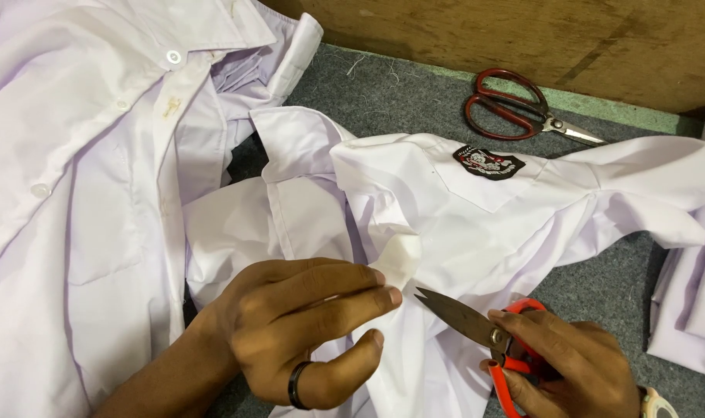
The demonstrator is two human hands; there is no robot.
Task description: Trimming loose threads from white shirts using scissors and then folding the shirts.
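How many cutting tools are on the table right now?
2. Red-handled scissors lie on the grey mat near the wooden board; orange-handled thread snips are in the right hand, by the white shirt. Fabric may hide others.

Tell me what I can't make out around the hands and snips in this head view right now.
- Thread snips: handles hidden by the right hand.
- White shirt: the spot pinched is covered by the left hand fingers.
- Right hand: cut off by the bottom edge.
- Chest badge: too small to make out.
- Red scissors: fully visible.
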